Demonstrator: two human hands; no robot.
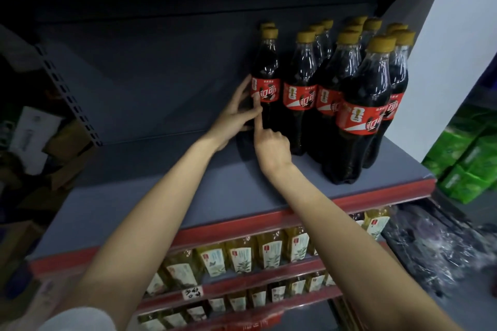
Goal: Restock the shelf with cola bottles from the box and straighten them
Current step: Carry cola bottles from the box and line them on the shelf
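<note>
Left hand [236, 113]: fingers spread and nearly straight, laid against the left side of the leftmost cola bottle [266, 83] at its red label. Right hand [271, 146]: loosely curled, holding nothing, index finger [258, 118] extended up to touch the same bottle's front below the label. Bottle upright on the grey shelf [242, 191], at the left end of a cluster of cola bottles [349, 94]: dark cola inside, yellow caps, red labels with white script too blurred to read. Lower shelves: rows of yellow drink bottles [242, 255] with pale labels, a small handwritten price tag [191, 293], illegible. Green packages [468, 158] far right.
</note>
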